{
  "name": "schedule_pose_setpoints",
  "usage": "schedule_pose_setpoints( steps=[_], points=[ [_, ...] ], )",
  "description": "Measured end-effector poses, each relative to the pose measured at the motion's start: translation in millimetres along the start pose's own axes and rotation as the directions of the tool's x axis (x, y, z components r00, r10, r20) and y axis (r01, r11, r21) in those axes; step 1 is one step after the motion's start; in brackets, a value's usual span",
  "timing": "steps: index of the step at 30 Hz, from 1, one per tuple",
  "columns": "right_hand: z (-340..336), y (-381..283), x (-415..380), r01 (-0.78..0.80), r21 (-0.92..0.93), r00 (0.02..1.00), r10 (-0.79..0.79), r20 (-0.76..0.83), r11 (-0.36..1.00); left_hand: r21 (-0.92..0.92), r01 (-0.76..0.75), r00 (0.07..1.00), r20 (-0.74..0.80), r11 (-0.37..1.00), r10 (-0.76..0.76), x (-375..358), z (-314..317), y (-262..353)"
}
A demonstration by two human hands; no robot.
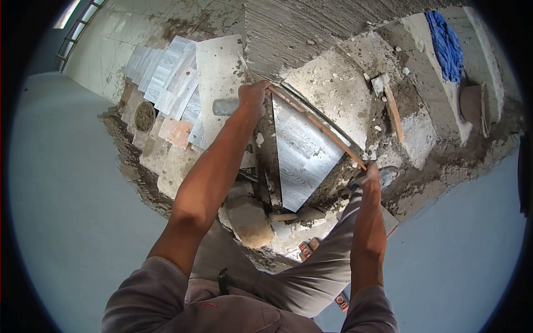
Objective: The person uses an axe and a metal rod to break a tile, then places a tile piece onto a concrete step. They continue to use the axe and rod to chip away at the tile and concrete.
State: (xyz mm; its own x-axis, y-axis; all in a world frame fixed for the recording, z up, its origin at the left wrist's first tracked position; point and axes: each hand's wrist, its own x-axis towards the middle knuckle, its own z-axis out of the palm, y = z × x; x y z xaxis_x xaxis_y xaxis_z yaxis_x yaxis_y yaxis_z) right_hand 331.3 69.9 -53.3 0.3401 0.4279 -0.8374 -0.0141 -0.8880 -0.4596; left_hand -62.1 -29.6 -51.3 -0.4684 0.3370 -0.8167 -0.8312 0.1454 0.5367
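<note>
Gripping strip by both ends, with left hand closed on upper end and right hand closed on lower; spanning slanted edge of tile. Could chip or shift tile if pressing strip unevenly. Could lose alignment if catching on loose rubble near right hand. Note round tub beside stacked tiles, holding mortar-like paste. Note brown bucket-like vessel, far right; cannot discern contents.

From head height, 1 worn camera faces forward and steeply down over the shirt, with left hand and right hand at arm's length.
</note>
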Motion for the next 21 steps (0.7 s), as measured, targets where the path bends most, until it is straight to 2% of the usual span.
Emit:
schedule_pose_setpoints(
  steps=[9,12,15,17,21],
  points=[
    [-8.0,-9.8,17.2,-0.03,-0.089,0.999,0.028,-0.019,0.996,-0.007,0.013,0.999,-0.036,1.0,-0.014,5.9,10.2,-7.6],
    [-11.6,-14.1,20.4,-0.018,-0.111,1.0,0.019,0.008,0.994,-0.006,0.025,0.999,-0.039,1.0,-0.026,3.1,13.2,-4.6],
    [-10.2,-20.1,7.7,-0.089,-0.094,0.992,0.096,0.082,0.992,-0.005,0.034,0.999,-0.003,0.999,-0.034,3.8,13.4,-4.6],
    [-10.9,-18.5,-0.6,0.031,-0.048,0.991,-0.024,0.132,0.998,-0.015,0.034,0.999,0.023,0.999,-0.034,2.8,13.4,-6.9],
    [-13.1,-20.4,-11.8,0.124,0.039,0.971,-0.13,0.2,0.991,-0.154,0.079,0.993,0.104,0.985,-0.063,-1.1,11.2,-9.8]
  ],
)
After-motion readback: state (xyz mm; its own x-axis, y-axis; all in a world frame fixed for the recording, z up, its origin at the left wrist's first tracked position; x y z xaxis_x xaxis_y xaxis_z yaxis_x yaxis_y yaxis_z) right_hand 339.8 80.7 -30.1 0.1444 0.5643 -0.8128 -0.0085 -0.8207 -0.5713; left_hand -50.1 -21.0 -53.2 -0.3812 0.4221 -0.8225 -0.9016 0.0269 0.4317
